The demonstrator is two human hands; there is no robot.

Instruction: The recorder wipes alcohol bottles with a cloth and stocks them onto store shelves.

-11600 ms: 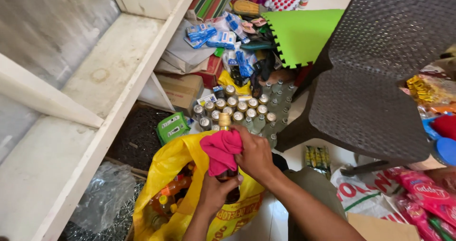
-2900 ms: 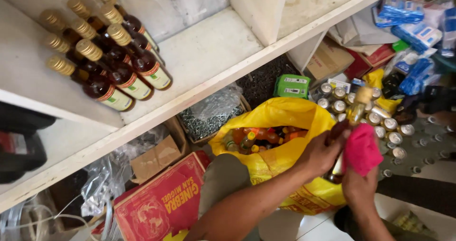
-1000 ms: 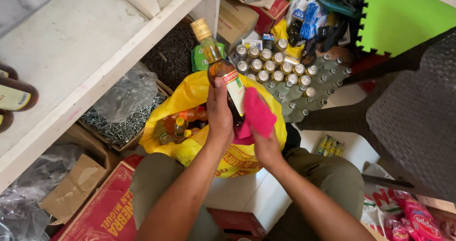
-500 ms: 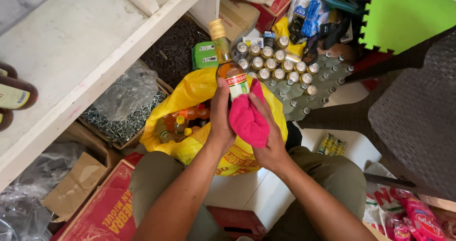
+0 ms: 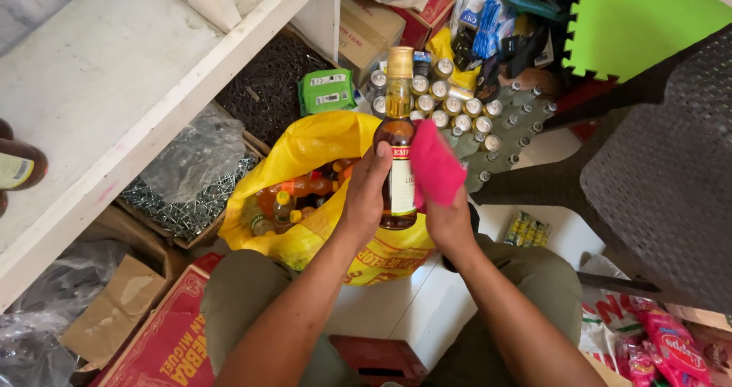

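A white shelf (image 5: pixel 145 120) is running across the upper left, well above and to the left of the left hand (image 5: pixel 364 196); since half a second ago it is sitting in the same place, so the view is barely shifting. A dark woven chair (image 5: pixel 663 173) is standing well off to the right of the right hand (image 5: pixel 450 219). Just behind both hands a yellow plastic bag (image 5: pixel 305 158) is lying open with small bottles showing inside. Beyond the hands, further from the person, a tray of capped small bottles (image 5: pixel 465 109) is resting on the floor.

The left hand is wrapping closed around the lower body of a brown glass bottle (image 5: pixel 398 147) with a gold cap, holding it upright between the two hands. Compared with the earlier frame, the bottle is standing a little more upright.

The right hand is clutching a pink cloth (image 5: pixel 435 162) and pressing it against the bottle's right side; a moment ago the cloth was lower, bunched near the bottle's base, and it is now sitting higher, beside the label.
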